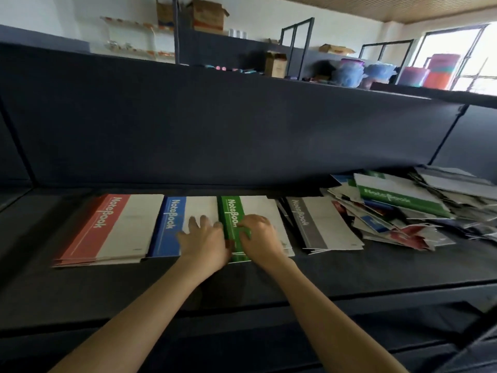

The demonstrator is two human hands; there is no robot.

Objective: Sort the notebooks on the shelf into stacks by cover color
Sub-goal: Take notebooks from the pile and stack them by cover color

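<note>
Four notebook stacks lie side by side on the dark shelf [269, 281]: a red stack [107, 227], a blue stack [172, 224], a green stack [258, 208] and a grey stack [322, 224]. My left hand [204, 238] lies flat with fingers spread over the blue stack's right part, touching the green stack's left edge. My right hand [261, 238] rests on the green stack, its fingers curled at the green band near the spine. An unsorted heap of notebooks [408, 208] sprawls to the right, a green one on top.
A dark back panel [242, 135] rises right behind the stacks. The shelf's front edge runs under my forearms. Cardboard boxes [207, 14] and coloured plastic containers [349, 72] stand on higher shelves far behind.
</note>
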